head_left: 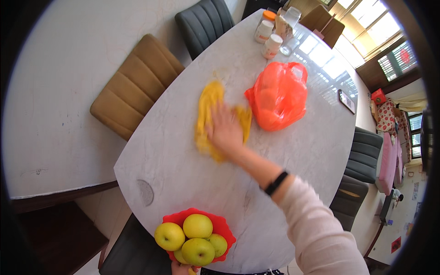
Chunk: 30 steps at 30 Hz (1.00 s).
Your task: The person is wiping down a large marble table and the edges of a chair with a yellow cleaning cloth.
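My right hand (225, 129), slightly blurred, lies flat with its palm on a crumpled yellow cloth (206, 106) and presses it to the marble-look tabletop (165, 137). Cloth shows on both sides of the fingers. At the bottom edge of the picture my left hand (182, 268) is partly cut off, with its fingers at the near side of a red scalloped bowl (227, 237). Several yellow-green apples (198, 252) fill this bowl, which overhangs the table's near left edge. To the right of the cloth sits a knotted, filled red plastic bag (280, 99).
White pill bottles (272, 46), an orange-lidded jar (268, 15) and clear glass jars (292, 15) stand at the table's far end. A phone (346, 101) lies near the right edge. Tan (137, 86) and dark chairs (204, 25) surround the table, and a wall (68, 86) rises left.
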### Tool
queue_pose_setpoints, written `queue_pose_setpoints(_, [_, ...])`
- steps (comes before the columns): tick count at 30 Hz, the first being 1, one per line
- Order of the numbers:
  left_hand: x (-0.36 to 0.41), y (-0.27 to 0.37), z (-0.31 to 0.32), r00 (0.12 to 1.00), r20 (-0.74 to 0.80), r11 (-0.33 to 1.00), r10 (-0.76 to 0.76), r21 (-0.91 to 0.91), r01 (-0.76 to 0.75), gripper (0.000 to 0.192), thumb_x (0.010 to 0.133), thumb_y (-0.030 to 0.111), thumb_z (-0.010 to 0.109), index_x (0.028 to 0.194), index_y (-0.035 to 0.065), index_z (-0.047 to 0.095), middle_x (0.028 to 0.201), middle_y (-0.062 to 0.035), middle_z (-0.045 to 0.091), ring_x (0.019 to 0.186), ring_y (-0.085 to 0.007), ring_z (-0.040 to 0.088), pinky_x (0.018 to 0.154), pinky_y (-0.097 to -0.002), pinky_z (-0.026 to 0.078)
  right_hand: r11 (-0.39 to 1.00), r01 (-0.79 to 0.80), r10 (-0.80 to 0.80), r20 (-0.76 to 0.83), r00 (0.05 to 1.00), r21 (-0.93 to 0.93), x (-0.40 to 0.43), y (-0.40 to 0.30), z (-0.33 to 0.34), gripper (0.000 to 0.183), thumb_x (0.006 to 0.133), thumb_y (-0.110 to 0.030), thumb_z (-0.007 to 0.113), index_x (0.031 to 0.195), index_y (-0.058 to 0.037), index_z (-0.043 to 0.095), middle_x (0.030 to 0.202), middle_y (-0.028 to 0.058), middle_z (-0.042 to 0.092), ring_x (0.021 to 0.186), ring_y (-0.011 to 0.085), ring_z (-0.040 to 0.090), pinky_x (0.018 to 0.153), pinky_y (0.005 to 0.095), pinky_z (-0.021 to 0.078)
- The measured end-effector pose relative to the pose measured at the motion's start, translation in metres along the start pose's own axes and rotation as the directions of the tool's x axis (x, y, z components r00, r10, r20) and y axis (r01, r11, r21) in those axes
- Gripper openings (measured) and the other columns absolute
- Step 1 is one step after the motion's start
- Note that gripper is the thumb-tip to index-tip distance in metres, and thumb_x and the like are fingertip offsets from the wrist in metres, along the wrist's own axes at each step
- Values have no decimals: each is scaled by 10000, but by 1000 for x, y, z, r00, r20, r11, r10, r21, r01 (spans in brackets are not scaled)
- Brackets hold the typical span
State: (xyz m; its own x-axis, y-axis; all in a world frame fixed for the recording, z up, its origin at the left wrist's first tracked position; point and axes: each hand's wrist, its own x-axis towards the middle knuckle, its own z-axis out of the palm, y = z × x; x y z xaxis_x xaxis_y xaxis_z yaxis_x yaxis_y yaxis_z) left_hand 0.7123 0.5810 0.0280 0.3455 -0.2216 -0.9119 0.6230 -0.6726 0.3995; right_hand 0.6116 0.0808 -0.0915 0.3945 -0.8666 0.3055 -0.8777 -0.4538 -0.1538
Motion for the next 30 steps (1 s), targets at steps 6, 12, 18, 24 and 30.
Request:
queue_pose_setpoints(6, [-7,19,28,997,-63,976,-51,-213,36,474,847,149,697,1261,117,468,965,-64,579,660,-172,562,462,-276,419,946,228,-279,220,935,232,-66,-62,-67,633,914,-388,467,1433,-36,389,1513,172,335,1422,307,277,1153,464,211])
queue_pose_setpoints(12, [23,4,12,997,25,995,-78,-59,79,424,858,189,675,1226,76,497,1007,-106,593,757,-220,593,557,-354,487,997,47,-48,-17,999,-60,107,1,20,587,957,-310,334,1472,-29,305,1564,137,239,1458,274,187,1182,436,125])
queue_pose_setpoints(18, [21,35,39,992,-85,995,-96,-46,92,393,842,131,656,1198,50,510,970,-121,604,699,-233,592,540,-368,490,951,-269,223,-263,939,-154,175,52,40,653,943,-337,315,1509,-29,206,1599,142,106,1479,294,95,1190,433,60])
queue_pose_setpoints(24, [31,44,47,994,-33,995,-100,-23,99,366,825,73,637,1169,24,524,934,-135,616,641,-247,591,523,-382,493,796,-605,605,81,792,-28,202,86,23,660,949,-353,317,1514,-35,199,1594,149,140,1475,317,100,1179,454,48])
queue_pose_setpoints(30, [40,48,64,998,31,998,-52,-39,53,343,809,15,618,1141,-3,537,897,-149,627,583,-260,590,506,-396,496,899,-415,412,-49,910,-138,139,72,20,635,932,-368,378,1439,12,343,1514,224,308,1409,373,275,1149,473,201])
